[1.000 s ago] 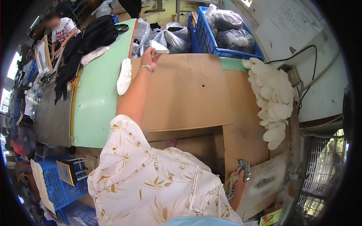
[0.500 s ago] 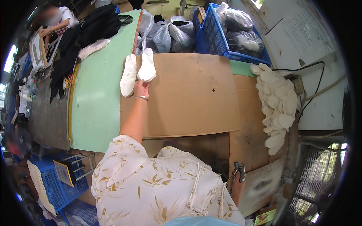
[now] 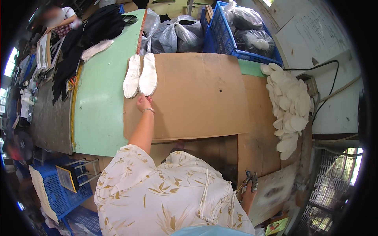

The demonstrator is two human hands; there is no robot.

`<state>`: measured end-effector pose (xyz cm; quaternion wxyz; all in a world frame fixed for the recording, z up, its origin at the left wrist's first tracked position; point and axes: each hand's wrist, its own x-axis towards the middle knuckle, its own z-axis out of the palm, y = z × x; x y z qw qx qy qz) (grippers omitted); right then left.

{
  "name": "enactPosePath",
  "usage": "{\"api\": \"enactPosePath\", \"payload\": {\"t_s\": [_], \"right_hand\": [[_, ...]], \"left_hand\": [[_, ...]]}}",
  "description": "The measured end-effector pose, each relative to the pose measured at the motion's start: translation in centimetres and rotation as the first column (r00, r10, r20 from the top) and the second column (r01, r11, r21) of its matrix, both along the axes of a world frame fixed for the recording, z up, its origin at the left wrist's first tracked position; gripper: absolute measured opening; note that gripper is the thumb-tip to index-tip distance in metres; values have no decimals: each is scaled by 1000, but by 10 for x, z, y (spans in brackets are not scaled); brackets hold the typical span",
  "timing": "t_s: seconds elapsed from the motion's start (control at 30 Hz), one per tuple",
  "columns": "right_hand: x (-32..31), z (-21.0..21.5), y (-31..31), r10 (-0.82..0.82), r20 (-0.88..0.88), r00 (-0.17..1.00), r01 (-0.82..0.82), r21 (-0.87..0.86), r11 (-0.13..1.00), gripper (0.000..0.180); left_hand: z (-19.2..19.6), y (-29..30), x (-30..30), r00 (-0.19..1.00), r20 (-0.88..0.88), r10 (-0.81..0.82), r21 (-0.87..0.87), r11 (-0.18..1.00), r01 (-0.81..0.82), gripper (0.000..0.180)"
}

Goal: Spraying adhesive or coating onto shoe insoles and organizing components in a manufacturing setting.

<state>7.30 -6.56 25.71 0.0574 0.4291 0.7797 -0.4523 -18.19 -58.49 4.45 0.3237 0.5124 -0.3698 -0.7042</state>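
Two white insoles [image 3: 132, 76] lie side by side, toes away from me, at the far left corner of a brown cardboard sheet [image 3: 189, 98]. My left hand [image 3: 144, 103] is at the heel end of the right-hand white insole [image 3: 148, 74], its fingers pinched together at that edge. The fingertips are partly hidden, so how firmly they grip is unclear. Low on the right, my right hand [image 3: 249, 196] is wrapped round a metal spray gun [image 3: 250, 181], away from the insoles.
A heap of cream insoles [image 3: 289, 102] lies on the right. Behind the cardboard are grey plastic bags [image 3: 187, 33] and a blue crate [image 3: 224, 35]. Green tabletop [image 3: 98, 110] extends left, with black fabric [image 3: 100, 25] on it. Another person [image 3: 67, 19] works at far left.
The right-hand insole has come toward me and swung level beside the other one, now lying flat. My left hand has drawn back slightly with it. The right hand still holds the spray gun.
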Motion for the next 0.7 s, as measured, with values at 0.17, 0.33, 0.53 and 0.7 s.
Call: {"api": "enactPosePath", "payload": {"t_s": [0.17,0.33,0.53,0.7], "right_hand": [[38,-3,36,-167,-45,985,168,37,985,29],[95,-32,112,-285,-60,957,289,90,953,24],[149,-20,164,-458,-213,863,445,-105,889,19],[211,7,184,-578,-138,804,563,-135,815,22]], "left_hand": [[-9,60,2,962,260,-81,-423,886,189,37],[20,252,12,587,220,-779,-484,435,759,20],[45,527,14,-194,351,-916,-481,-354,802,33],[28,704,29,-289,357,-888,-237,-386,892,38]]}}
